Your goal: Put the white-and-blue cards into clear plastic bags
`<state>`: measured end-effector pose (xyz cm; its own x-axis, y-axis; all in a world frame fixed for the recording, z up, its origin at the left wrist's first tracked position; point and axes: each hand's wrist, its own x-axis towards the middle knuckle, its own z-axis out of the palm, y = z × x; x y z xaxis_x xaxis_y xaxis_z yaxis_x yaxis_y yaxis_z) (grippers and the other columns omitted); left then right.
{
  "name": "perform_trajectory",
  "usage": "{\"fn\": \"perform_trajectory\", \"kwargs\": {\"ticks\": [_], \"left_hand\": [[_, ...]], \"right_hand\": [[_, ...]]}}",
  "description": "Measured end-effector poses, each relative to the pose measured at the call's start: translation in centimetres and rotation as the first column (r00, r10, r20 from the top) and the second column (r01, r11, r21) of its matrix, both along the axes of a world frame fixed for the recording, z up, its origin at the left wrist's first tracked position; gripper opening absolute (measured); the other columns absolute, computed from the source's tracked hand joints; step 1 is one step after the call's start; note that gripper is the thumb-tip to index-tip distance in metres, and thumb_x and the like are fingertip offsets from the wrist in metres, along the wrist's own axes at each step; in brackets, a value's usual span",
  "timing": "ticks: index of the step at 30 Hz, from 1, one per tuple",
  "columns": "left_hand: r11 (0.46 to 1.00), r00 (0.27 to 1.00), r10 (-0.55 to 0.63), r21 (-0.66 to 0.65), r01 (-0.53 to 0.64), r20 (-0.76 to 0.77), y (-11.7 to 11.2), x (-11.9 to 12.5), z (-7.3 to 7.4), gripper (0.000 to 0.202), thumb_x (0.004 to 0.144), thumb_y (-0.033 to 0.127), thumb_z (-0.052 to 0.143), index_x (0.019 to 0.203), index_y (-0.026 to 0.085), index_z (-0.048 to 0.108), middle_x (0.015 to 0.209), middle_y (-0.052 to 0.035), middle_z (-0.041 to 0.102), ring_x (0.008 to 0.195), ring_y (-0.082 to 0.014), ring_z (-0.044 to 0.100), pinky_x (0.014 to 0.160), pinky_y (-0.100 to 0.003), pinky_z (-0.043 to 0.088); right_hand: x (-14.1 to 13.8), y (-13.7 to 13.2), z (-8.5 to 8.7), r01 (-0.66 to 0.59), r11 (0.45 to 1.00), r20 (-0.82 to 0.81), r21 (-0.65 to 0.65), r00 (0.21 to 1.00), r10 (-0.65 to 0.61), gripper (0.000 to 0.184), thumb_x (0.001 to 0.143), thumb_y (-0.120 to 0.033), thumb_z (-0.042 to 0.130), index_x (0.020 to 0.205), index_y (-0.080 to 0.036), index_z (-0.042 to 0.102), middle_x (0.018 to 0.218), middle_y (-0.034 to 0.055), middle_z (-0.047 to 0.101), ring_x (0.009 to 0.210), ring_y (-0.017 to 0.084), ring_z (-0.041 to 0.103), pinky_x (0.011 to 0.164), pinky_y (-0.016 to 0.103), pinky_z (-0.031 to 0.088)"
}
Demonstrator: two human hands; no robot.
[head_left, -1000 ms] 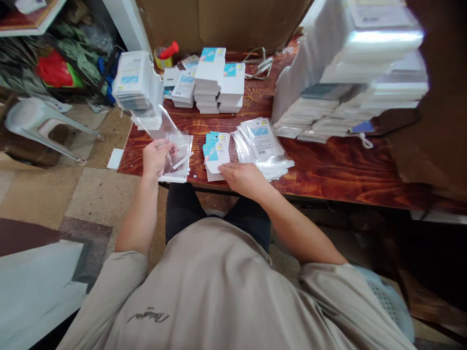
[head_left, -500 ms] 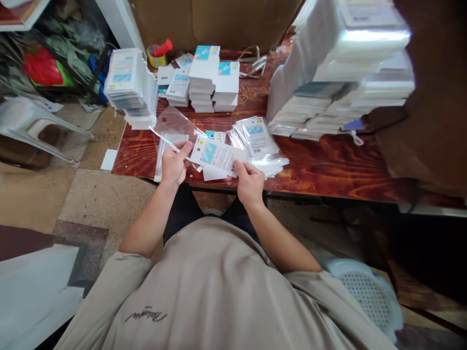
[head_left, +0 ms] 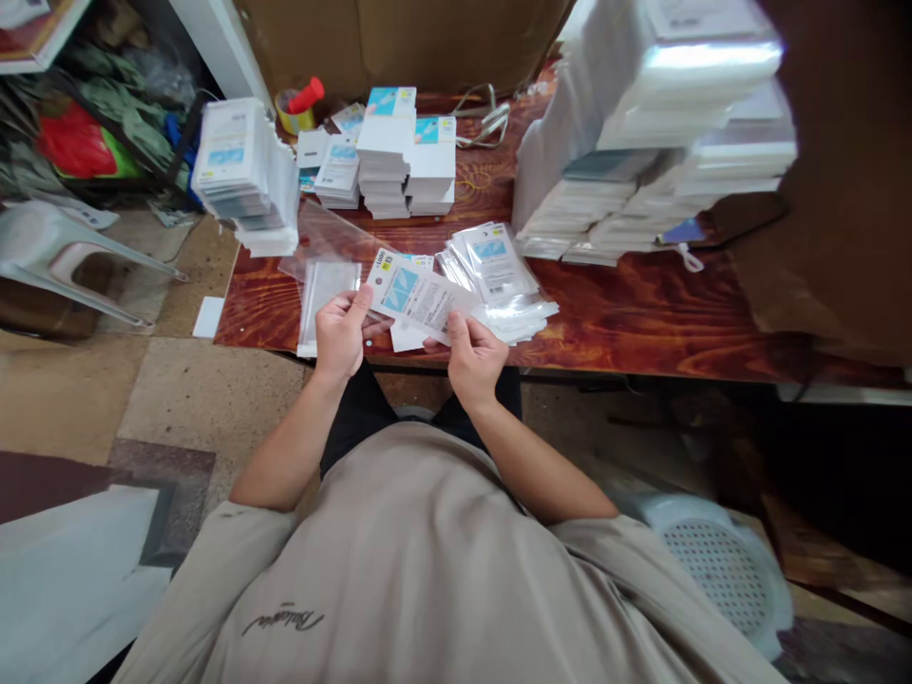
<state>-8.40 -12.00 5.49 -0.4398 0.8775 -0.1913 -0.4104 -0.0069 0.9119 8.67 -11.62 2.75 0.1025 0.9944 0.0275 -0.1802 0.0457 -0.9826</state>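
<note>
A printed white card (head_left: pixel 420 296) with a blue picture and a small hole at its left end is held slanting above the table. My right hand (head_left: pixel 476 356) pinches its right end between thumb and fingers. My left hand (head_left: pixel 343 332) is closed on a clear plastic bag (head_left: pixel 332 231), its thumb at the card's left edge. The bag spreads out behind the card; how far they overlap is hard to see. Beneath the hands lie more clear bags (head_left: pixel 324 294) and loose cards (head_left: pixel 408 338). To the right is a fanned pile of bagged cards (head_left: pixel 499 271).
Stacks of cards (head_left: pixel 389 142) stand at the back of the wooden table (head_left: pixel 641 323). A bagged stack (head_left: pixel 235 171) is at the left, and tall bagged stacks (head_left: pixel 613 123) rise at the right. Tape (head_left: pixel 295 114) lies behind. Plastic stools (head_left: pixel 78 247) stand beside the table.
The card has moved slightly left and now meets my left thumb. The bag has sunk lower behind the card. The view has shifted a little.
</note>
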Motion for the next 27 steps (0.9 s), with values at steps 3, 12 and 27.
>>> {"fn": "perform_trajectory", "kwargs": {"ticks": [3,12,27], "left_hand": [[0.999,0.999,-0.036,0.021,0.035,0.03,-0.2,0.1,-0.2,0.045,0.072,0.05,0.094,0.091,0.016,0.072,0.079,-0.0057,0.077,0.078,-0.0218,0.079,0.07,-0.031,0.066],[0.958,0.958,-0.283,-0.036,0.285,0.05,-2.1,1.2,-0.2,0.058,0.063,0.054,0.098,0.095,0.012,0.073,0.082,-0.0069,0.079,0.07,-0.0229,0.077,0.063,-0.034,0.066],[0.816,0.146,-0.362,-0.388,-0.429,-0.921,0.4,-8.8,-1.7,0.056,0.083,0.05,0.081,0.119,0.008,0.068,0.13,-0.0275,0.068,0.13,-0.0407,0.06,0.112,-0.052,0.045]], "right_hand": [[0.5,0.4,0.1,-0.208,0.977,0.036,-0.043,0.977,0.21,0.049,0.084,-0.069,0.075,0.079,-0.02,0.076,0.066,0.0004,0.071,0.052,0.014,0.066,0.05,0.027,0.057],[0.8,2.7,-1.1,-0.385,0.923,0.038,0.01,0.922,0.384,0.068,0.046,-0.06,0.099,0.093,-0.022,0.068,0.08,-0.0025,0.069,0.068,0.013,0.061,0.058,0.025,0.05],[8.2,10.4,-0.7,0.198,0.978,0.691,0.067,0.698,-0.189,0.028,0.078,-0.039,0.073,0.096,-0.017,0.07,0.092,0.0092,0.072,0.086,0.026,0.067,0.087,0.048,0.056]]}}
